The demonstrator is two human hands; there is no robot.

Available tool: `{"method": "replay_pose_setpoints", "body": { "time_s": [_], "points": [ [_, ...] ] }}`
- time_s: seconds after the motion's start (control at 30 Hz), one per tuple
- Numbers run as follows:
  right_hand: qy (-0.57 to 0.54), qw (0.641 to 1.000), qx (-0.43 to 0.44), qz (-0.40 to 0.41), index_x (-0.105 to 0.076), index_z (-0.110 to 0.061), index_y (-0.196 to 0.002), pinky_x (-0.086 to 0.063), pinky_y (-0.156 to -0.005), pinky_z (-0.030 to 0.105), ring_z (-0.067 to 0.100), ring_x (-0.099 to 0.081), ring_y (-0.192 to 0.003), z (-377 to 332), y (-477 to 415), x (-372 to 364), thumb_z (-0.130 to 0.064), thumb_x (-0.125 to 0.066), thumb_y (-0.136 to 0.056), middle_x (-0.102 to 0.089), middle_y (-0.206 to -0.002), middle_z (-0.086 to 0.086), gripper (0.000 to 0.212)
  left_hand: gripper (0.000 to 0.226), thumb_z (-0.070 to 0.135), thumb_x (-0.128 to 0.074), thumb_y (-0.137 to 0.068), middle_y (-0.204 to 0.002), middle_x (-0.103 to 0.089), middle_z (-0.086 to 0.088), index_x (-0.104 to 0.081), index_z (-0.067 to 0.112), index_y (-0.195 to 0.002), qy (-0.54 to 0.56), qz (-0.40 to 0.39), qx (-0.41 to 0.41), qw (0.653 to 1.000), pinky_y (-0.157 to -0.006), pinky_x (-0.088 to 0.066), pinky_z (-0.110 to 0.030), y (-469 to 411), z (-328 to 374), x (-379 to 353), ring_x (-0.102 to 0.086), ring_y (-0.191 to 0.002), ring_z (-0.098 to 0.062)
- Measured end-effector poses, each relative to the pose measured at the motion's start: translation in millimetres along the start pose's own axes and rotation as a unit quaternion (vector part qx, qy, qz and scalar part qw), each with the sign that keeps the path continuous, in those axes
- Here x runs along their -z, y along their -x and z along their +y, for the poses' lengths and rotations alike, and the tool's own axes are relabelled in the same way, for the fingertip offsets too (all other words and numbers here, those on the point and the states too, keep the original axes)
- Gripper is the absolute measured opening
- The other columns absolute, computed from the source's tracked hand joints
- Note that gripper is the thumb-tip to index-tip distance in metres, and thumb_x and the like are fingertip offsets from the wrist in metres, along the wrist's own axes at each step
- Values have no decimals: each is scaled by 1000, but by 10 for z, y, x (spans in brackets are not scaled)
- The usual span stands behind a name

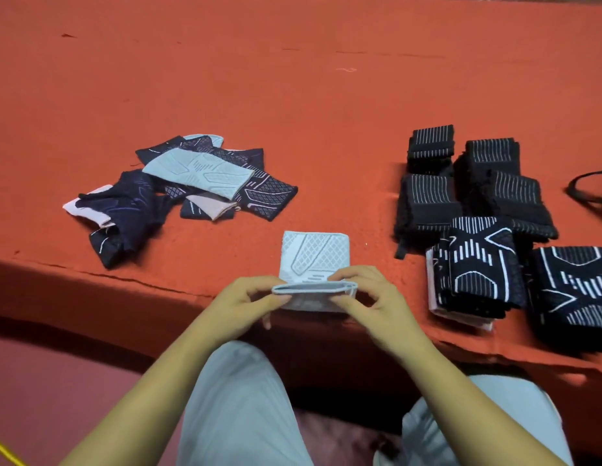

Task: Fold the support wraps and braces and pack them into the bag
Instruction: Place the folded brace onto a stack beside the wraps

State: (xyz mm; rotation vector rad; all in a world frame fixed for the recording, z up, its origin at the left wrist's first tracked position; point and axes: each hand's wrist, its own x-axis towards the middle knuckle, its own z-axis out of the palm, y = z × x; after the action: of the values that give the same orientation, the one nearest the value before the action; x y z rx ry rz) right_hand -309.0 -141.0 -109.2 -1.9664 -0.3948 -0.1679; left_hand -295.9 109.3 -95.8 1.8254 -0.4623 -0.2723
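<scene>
Table [292, 79]: covered in orange cloth; its front edge runs across the lower view.
Loose pile [178, 186]: far left on the cloth; dark blue and pale braces lie unfolded and overlapping, with 1 pale brace on top.
Left hand [245, 299]: at the table's front edge; thumb and fingers pinch the left end of the fold.
White brace [314, 260]: centre, at the front edge; the far half lies flat on the cloth and the near half is doubled back into a fold held between the 2 hands.
Right hand [377, 297]: fingers curled, pinching the right end of the fold.
Folded stacks [474, 203]: right of the brace, apart from it; black striped wraps behind, patterned dark braces in front, packed close together.
Black strap [585, 190]: at the far right edge; what it belongs to cannot be told.
</scene>
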Motion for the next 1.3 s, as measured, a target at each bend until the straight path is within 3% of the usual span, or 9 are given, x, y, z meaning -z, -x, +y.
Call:
{"method": "replay_pose_setpoints", "body": {
  "time_s": [0.13, 0.23, 0.43, 0.63, 0.87, 0.97, 1.03, 1.17, 1.3],
  "points": [
    [-79, 994, -77, -17, -75, -22, -104, -51, -87, 21, 4, -68, -96, -91, 6, -22, -12, -63, -96, -75, -100, -16, 17, 19, 46, -62, -86, -69, -58, 13, -76, 35, -94, -5, 63, 32, 997, -61, -39, -28, -94, 12, -59, -48, -64, -10],
    [-47, 993, -102, 37, -68, -15, -87, -38, -59, 26, 4, -45, -58, -50, -40, -64, -17, -62, -97, -54, -61, -10, 11, 21, 34, -66, -93, -62, -47, 7, -74, 15, -90, -23, 120, 60, 991, -52, -28, -25, -182, -11, -99, -37, -54, -5],
    [-17, 985, -130, 111, -53, -22, -109, -33, -53, 24, 6, -39, -49, -44, -43, -180, -15, -64, -94, -50, -52, -3, 20, 23, 30, -67, -91, -51, -44, 2, -66, 9, -83, -109, 188, 112, 970, -52, -29, -30, -301, -31, -201, -34, -48, -12],
    [48, 986, -74, 142, -56, -26, -111, -44, -74, 18, 6, -59, -81, -24, 44, -244, -11, -64, -93, -64, -89, -11, 25, 21, 22, -64, -92, -50, -49, 1, -46, 30, -100, -175, 235, 67, 954, -53, -39, -36, -265, -35, -336, -42, -44, -12],
    [127, 982, -61, 124, -63, -21, -89, -44, -76, 23, 7, -54, -85, 53, -31, -289, -2, -63, -86, -53, -90, -9, 19, 13, 19, -63, -93, -72, -54, 1, -55, 27, -99, -244, 241, 25, 939, -58, -44, -39, -213, -60, -366, -49, -58, -15],
    [152, 979, -65, 116, -74, -16, -93, -48, -89, 28, 10, -56, -98, 109, -7, -275, -6, -64, -88, -54, -105, -8, 15, 20, 16, -63, -89, -88, -55, -3, -61, 19, -109, -462, 238, -46, 853, -60, -47, -41, -205, -69, -388, -54, -75, -26],
    [158, 982, -48, 95, -76, -13, -99, -41, -104, 26, 11, -53, -117, 126, 22, -240, -10, -66, -88, -56, -127, -6, 15, 24, 9, -63, -85, -107, -59, -7, -66, 13, -108, -505, 229, -123, 823, -74, -48, -41, -231, -136, -347, -55, -93, -29],
    [174, 984, -27, -22, -67, -10, -125, -23, -114, 11, 2, -40, -134, 71, 92, -115, -32, -74, -86, -50, -144, -8, 45, 27, 21, -52, -92, -117, -70, -3, -73, 11, -106, -445, 156, -178, 864, -88, -51, -42, -261, -263, -240, -63, -107, -24],
    [217, 973, -15, -79, -55, -14, -139, -24, -121, 28, 9, -35, -143, 108, 91, -71, -38, -74, -82, -43, -153, -4, 64, 59, 58, -50, -93, -141, -58, 6, -62, 18, -135, -412, 69, -129, 899, -113, -36, -35, -149, -342, -141, -52, -131, -10]
  ]
}}
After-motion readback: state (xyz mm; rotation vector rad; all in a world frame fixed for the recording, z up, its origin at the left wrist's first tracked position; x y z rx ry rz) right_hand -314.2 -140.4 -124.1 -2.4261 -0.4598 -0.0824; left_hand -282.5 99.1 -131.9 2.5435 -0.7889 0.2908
